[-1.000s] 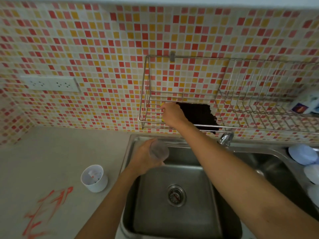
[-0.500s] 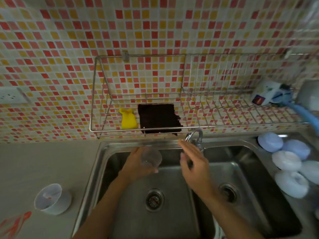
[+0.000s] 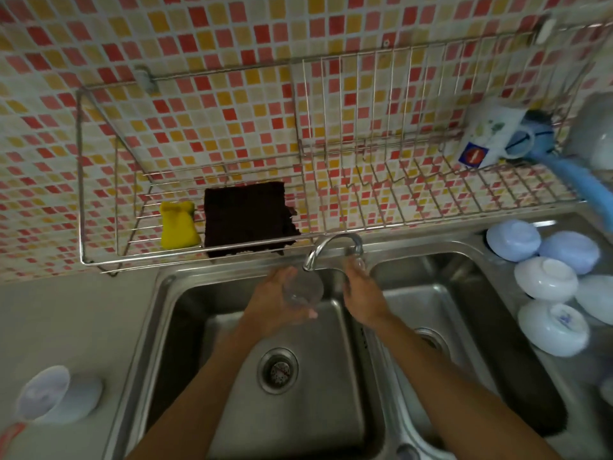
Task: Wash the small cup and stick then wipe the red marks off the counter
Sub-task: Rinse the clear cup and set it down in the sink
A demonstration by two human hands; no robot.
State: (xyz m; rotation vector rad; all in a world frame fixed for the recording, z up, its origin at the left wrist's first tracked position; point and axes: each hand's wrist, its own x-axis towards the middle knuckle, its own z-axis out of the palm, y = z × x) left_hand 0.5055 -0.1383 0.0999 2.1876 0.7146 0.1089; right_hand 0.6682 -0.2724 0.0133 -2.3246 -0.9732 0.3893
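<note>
My left hand holds a small clear cup over the left basin of the steel sink, right under the spout of the tap. My right hand reaches up to the tap's base, fingertips on its handle. No water shows. A white cup stands on the counter at the lower left; its contents are blurred. Part of the red marks shows at the bottom left corner.
A wire rack on the tiled wall holds a yellow sponge, a dark cloth, a white mug and a blue brush handle. Several upturned pale bowls lie right of the right basin.
My right hand left the yellow sponge on the rack and came down to the tap. My left hand raised the clear cup under the spout. The view shifted right.
</note>
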